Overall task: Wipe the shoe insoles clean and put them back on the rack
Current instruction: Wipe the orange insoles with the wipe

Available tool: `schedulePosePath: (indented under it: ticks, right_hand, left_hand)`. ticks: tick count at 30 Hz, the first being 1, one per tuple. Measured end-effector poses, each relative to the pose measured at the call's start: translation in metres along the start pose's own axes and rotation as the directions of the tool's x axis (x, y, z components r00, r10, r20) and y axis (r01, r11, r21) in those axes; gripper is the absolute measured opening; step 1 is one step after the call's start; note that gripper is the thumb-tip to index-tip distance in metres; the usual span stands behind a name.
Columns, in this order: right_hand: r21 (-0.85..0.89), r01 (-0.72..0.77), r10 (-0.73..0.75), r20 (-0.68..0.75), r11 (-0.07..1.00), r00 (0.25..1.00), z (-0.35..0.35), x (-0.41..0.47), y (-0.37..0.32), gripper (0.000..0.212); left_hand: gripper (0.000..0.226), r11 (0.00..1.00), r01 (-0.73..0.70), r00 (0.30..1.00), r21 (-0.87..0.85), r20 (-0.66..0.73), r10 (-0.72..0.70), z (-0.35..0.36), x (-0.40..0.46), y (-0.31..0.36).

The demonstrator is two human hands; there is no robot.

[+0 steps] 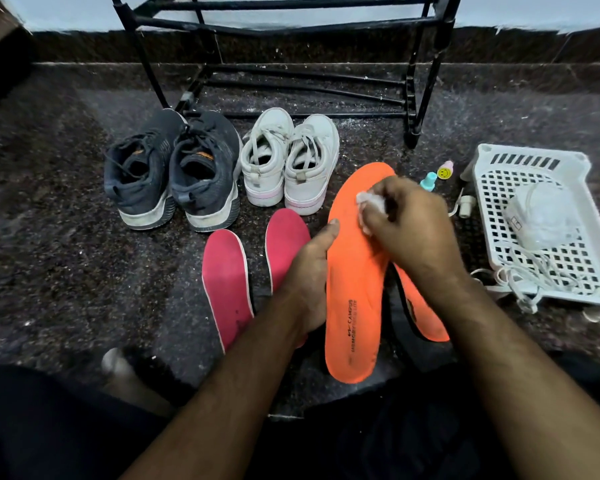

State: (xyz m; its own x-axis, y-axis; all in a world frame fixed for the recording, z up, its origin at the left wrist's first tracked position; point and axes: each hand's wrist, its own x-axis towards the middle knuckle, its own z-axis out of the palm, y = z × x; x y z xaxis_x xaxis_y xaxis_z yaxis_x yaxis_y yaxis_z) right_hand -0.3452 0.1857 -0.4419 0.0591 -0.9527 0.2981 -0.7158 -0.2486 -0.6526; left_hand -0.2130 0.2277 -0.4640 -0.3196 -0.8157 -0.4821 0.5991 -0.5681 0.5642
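Rack: the black metal rack [284, 60] stood against the wall at the far side of the dark speckled floor [66, 265], its bars bare.
Basket: a white plastic basket [534, 161] sat on the floor to the right, with a white charger and tangled cable [534, 258] in it.
Dark shoes: a pair of dark grey shoes [174, 171] stood in front of the rack, heels toward the camera.
White shoes: a pair of white shoes [288, 161] stood just beside them on the right.
Orange insole: the orange insole [355, 289] was held up off the floor, heel nearest the camera, toe pointing away; its surface was bright, with dark printed lettering near the heel.
Second orange insole: another orange insole [426, 320] lay on the floor under the right forearm, mostly hidden.
Pink insoles: two pink insoles [226, 285] lay side by side on the floor, left of the held one.
Left hand: the left hand [312, 268] gripped the orange insole's left edge, thumb lying along the top.
Right hand: the right hand [409, 223] was curled round a white wipe [369, 207], pressing it on the insole's front part.
Small bottles: two small bottles [437, 176] stood between the insole's toe and the basket.
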Motion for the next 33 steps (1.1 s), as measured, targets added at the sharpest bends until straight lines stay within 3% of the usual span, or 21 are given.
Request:
schedulePosePath:
  ticks: [2, 5, 7, 10, 13, 17, 22, 27, 31, 33]
  right_hand:
    - [0.002, -0.013, 0.013, -0.045, 1.000, 0.999, -0.005, 0.001, 0.002, 0.015]
    - [-0.002, 0.107, -0.105, 0.130, 0.994, 0.986, 0.002, -0.015, -0.015, 0.011]
    - [-0.026, 0.160, -0.152, 0.185, 0.987, 0.971, 0.006, -0.021, -0.022, 0.014]
    - [-0.114, 0.133, -0.129, 0.039, 0.985, 0.991, -0.004, -0.010, -0.013, 0.021]
    - [-0.120, 0.037, -0.047, -0.079, 0.992, 0.996, -0.014, -0.005, -0.005, 0.022]
    - [-0.120, 0.116, -0.108, 0.075, 0.986, 0.991, -0.002, -0.013, -0.014, 0.013]
    - [0.012, -0.114, 0.115, -0.113, 0.993, 0.987, -0.021, 0.009, 0.005, 0.022]
    - [-0.065, 0.067, -0.066, 0.028, 0.996, 0.997, -0.002, -0.002, -0.010, 0.025]
    - [-0.024, -0.135, 0.131, -0.116, 0.991, 0.985, -0.015, 0.016, 0.006, 0.031]
    - [-0.071, -0.089, 0.082, -0.102, 0.993, 0.991, -0.010, 0.011, 0.001, 0.030]
  left_hand:
    - [0.046, 1.000, -0.003, 1.000, 0.018, 0.004, 0.003, 0.001, -0.001, -0.002]
    - [0.043, 1.000, -0.006, 0.999, -0.030, 0.042, 0.007, -0.001, 0.000, 0.001]
    - [0.052, 0.997, -0.027, 0.997, -0.067, 0.069, 0.032, -0.004, -0.001, 0.008]
    - [0.061, 0.998, -0.067, 0.997, -0.001, 0.048, 0.067, -0.003, 0.002, 0.007]
    - [0.043, 0.970, -0.202, 0.978, 0.133, -0.016, 0.206, -0.003, 0.008, -0.003]
    - [0.030, 0.960, -0.236, 0.971, 0.151, 0.009, 0.238, -0.002, 0.006, -0.001]
    - [0.028, 0.954, -0.235, 0.970, 0.185, -0.014, 0.241, -0.001, 0.005, -0.004]
    - [0.029, 0.954, -0.259, 0.964, 0.151, -0.023, 0.265, -0.004, 0.007, -0.003]
    - [0.026, 0.949, -0.250, 0.966, 0.190, -0.021, 0.258, -0.005, 0.006, -0.004]
    - [0.027, 0.951, -0.249, 0.966, 0.183, -0.022, 0.257, -0.005, 0.007, -0.004]
